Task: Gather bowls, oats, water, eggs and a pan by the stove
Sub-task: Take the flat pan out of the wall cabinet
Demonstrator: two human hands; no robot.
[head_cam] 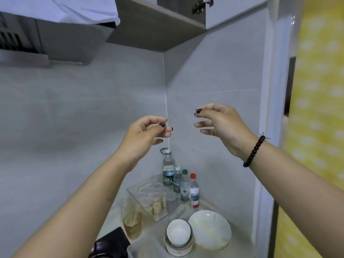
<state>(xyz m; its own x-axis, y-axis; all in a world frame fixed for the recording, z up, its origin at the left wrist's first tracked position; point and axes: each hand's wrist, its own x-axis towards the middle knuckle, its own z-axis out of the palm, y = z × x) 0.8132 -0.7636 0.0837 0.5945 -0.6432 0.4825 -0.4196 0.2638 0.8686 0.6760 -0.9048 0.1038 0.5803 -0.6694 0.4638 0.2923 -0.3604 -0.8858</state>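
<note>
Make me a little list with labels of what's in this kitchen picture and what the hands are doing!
place: tiled kitchen corner under a wall cupboard
left hand: raised in the air, fingers loosely curled, holding nothing
right hand: raised too, holding nothing, bead bracelet on the wrist
bottles: four, upright in the corner, one with a red cap
bowl: pale, on the counter
jar: white lid, left of the bowl
clear tray: holds small jars

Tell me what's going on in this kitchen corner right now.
A person has both hands raised in front of the tiled wall. The left hand and right hand hold nothing, fingers loosely curled. Below on the counter stand water bottles, a clear tray of jars, a white bowl and a lidded jar.
</note>
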